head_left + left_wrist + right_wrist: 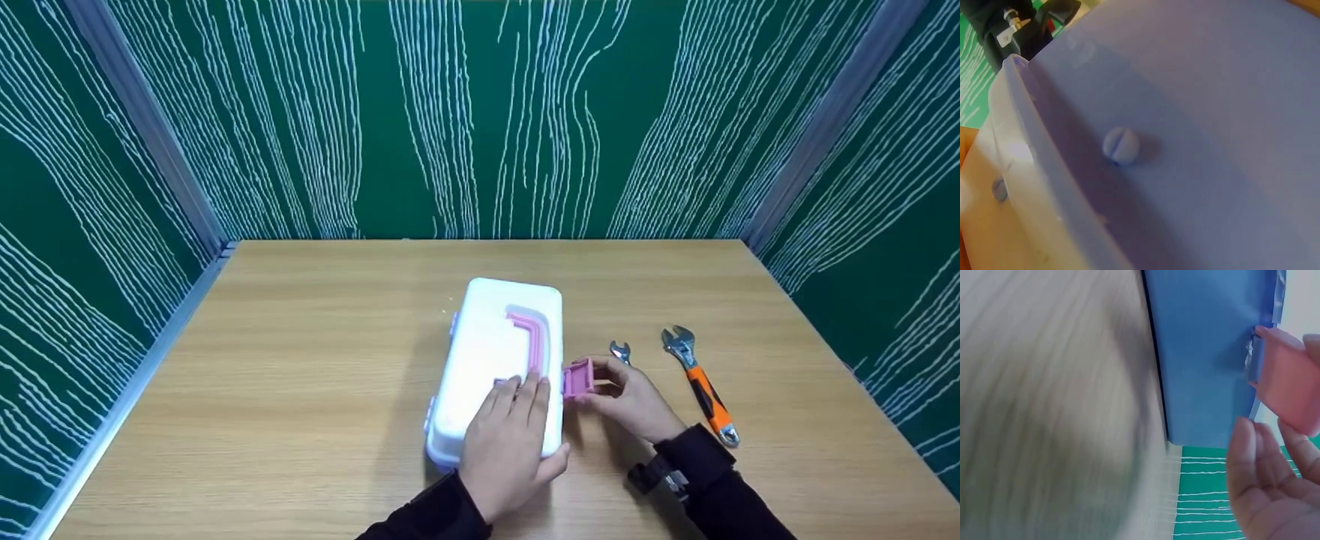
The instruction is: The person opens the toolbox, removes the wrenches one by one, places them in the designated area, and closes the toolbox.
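Observation:
A white plastic case (495, 330) with a pink folding handle (536, 341) in its lid lies on the table, its long side running away from me. My left hand (506, 450) rests on the near part of the lid, fingers extended over the handle's lower end. At the case's right side, my right hand (634, 397) pinches the pink latch (577, 379), which sticks outward. The right wrist view shows the latch (1289, 379) between fingertips, attached at the bluish side wall (1207, 360). Close up in the left wrist view is a pale plastic surface (1213, 84) with a round slotted knob (1121, 146).
Right of the case lies an adjustable wrench (701, 386) with an orange and black grip. A smaller wrench head (620, 351) shows behind my right hand, its rest hidden. Green walls with white lines stand around the wooden table (285, 390).

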A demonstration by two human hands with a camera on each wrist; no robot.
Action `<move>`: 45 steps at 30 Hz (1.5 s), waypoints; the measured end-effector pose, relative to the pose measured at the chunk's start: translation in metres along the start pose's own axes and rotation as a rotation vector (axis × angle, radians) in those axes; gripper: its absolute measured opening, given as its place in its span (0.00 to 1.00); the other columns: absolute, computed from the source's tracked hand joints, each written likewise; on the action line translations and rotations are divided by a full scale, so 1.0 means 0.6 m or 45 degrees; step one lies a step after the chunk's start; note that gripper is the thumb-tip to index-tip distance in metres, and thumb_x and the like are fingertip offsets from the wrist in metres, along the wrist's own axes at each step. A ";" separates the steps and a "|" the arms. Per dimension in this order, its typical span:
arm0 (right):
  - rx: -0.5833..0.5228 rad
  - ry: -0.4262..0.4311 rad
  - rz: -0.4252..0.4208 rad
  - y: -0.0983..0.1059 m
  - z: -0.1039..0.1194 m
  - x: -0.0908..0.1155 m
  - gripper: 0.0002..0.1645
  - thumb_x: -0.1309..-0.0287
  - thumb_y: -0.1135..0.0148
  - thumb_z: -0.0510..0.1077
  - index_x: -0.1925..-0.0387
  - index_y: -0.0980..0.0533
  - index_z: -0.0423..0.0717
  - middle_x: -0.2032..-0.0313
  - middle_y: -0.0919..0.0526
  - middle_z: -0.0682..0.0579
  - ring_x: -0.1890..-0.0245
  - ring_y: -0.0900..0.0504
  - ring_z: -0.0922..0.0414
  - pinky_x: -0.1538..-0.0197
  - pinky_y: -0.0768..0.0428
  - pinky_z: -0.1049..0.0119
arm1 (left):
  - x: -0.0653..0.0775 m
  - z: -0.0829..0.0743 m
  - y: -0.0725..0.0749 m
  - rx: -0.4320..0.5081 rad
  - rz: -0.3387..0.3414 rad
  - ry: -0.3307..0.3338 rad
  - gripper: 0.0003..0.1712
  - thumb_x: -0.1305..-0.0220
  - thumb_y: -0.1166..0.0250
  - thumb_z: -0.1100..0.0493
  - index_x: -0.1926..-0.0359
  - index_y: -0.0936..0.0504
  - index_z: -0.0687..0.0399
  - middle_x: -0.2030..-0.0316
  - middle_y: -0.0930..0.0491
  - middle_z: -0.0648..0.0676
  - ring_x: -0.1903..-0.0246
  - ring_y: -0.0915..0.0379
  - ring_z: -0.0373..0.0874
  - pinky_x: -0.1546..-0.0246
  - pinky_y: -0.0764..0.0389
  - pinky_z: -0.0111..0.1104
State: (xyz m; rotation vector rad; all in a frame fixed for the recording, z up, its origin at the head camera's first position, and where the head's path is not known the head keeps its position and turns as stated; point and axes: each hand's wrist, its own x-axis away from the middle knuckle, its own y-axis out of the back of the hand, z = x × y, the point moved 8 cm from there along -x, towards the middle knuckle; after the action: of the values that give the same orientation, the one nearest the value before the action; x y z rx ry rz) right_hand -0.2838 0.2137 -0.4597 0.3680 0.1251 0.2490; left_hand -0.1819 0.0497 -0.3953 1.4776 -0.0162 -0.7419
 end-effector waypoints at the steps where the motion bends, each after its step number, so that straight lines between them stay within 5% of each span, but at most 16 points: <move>1: -0.016 -0.004 -0.011 0.000 0.000 -0.001 0.35 0.50 0.27 0.39 0.40 0.28 0.34 0.47 0.20 0.37 0.52 0.19 0.53 0.49 0.20 0.70 | 0.000 0.000 0.000 -0.002 -0.002 0.000 0.44 0.34 0.52 0.30 0.31 0.33 0.57 0.31 0.32 0.56 0.35 0.31 0.49 0.33 0.31 0.40; 5: -0.090 -0.016 -0.032 -0.002 0.002 -0.003 0.36 0.51 0.26 0.39 0.40 0.29 0.35 0.46 0.21 0.38 0.52 0.18 0.58 0.47 0.20 0.71 | 0.000 0.000 0.001 -0.002 -0.022 0.003 0.44 0.35 0.51 0.31 0.31 0.32 0.57 0.32 0.31 0.56 0.36 0.30 0.48 0.33 0.31 0.39; 11: -0.124 0.116 -0.046 -0.007 0.017 -0.005 0.33 0.48 0.30 0.34 0.40 0.30 0.31 0.47 0.21 0.33 0.52 0.18 0.64 0.46 0.21 0.74 | 0.001 0.001 0.003 0.008 -0.066 0.017 0.43 0.37 0.48 0.31 0.33 0.30 0.57 0.33 0.29 0.55 0.37 0.29 0.48 0.34 0.31 0.39; 22: -0.036 0.175 -0.027 -0.012 0.028 -0.003 0.30 0.39 0.36 0.41 0.36 0.29 0.36 0.44 0.20 0.39 0.48 0.19 0.66 0.45 0.21 0.75 | 0.001 0.000 0.000 0.001 -0.034 0.021 0.44 0.37 0.49 0.30 0.32 0.31 0.56 0.32 0.30 0.54 0.36 0.30 0.48 0.33 0.31 0.39; 30: -0.016 0.276 -0.010 -0.023 0.039 -0.004 0.30 0.38 0.38 0.36 0.37 0.31 0.30 0.49 0.24 0.35 0.51 0.21 0.67 0.47 0.20 0.76 | 0.000 -0.001 0.001 -0.003 -0.034 0.010 0.44 0.36 0.50 0.30 0.31 0.31 0.57 0.33 0.29 0.55 0.36 0.30 0.49 0.33 0.31 0.39; 45: 0.058 0.158 -0.063 -0.031 0.030 -0.004 0.30 0.43 0.32 0.37 0.40 0.27 0.32 0.51 0.20 0.37 0.53 0.20 0.64 0.48 0.21 0.75 | 0.000 0.000 0.004 0.015 -0.112 0.017 0.44 0.39 0.46 0.31 0.33 0.29 0.57 0.35 0.27 0.55 0.39 0.28 0.49 0.35 0.29 0.39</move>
State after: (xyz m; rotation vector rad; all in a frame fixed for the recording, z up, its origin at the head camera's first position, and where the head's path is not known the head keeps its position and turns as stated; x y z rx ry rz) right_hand -0.2792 0.1902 -0.4500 0.3945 0.2622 0.2201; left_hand -0.1809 0.0492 -0.3934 1.5020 0.0546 -0.8043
